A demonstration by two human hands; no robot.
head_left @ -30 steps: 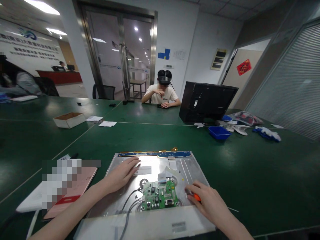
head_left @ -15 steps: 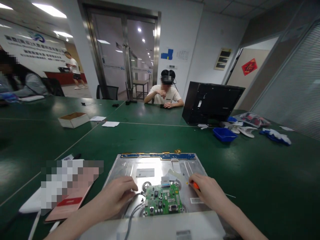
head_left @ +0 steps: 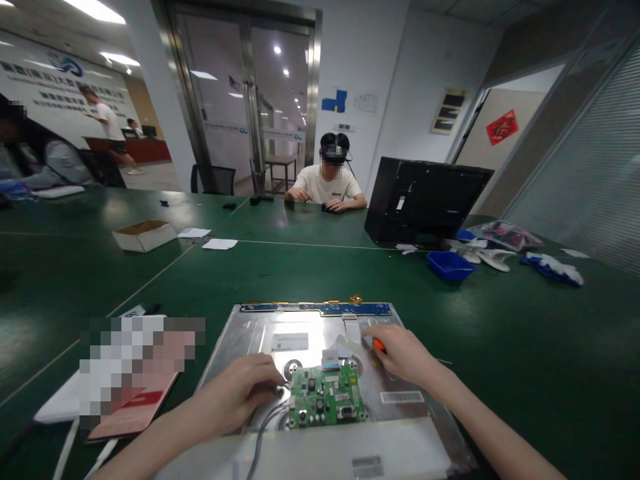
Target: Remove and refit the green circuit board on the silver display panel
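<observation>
Two bare hands are working over a metal panel (head_left: pixel 380 387) lying flat on the green table (head_left: pixel 300 273), bottom ctr of frame. L hand (head_left: pixel 245 390) is hovering at or resting on the panel, just beside the L edge of the green circuit board (head_left: pixel 326 395); its fingers are curling loosely, can't tell if they're pinching anything. R hand (head_left: pixel 400 350) is gripping an orange-handled tool (head_left: pixel 379 345) w/ fingers closed round it, above the board's upper R corner, near the white ribbon cable (head_left: pixel 352 328). Grey cables (head_left: pixel 263 433) are running from the board's L side toward the bottom edge. Blue tray (head_left: pixel 451 265) is sitting R of ctr, near the black monitor (head_left: pixel 430 203).
</observation>
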